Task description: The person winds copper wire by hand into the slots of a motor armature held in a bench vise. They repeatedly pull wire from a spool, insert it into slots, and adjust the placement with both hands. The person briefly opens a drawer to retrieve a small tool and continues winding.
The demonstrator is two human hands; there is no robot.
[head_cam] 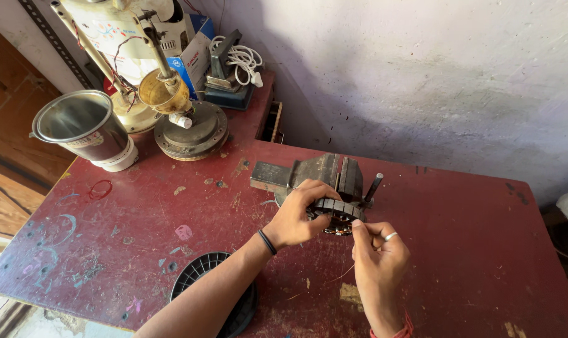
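Left hand (294,219) wraps dark ring-shaped stator (338,213), steadying it just in front of grey vise (324,172). Right hand (378,253), fingers pinched shut on thin copper wire (345,273), sits just beside ring. Black spool (212,294) lies under left forearm on red tabletop (471,250).

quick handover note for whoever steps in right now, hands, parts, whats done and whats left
Left hand: grip closed around the round motor stator, held just in front of the bench vise.
Right hand: fingertips pinching something thin at the stator's edge, probably wire; too fine to be sure.
Black plastic spool lies at the near edge of the red table.
Done: stator in hand.
Left: whether any winding is finished cannot be told.
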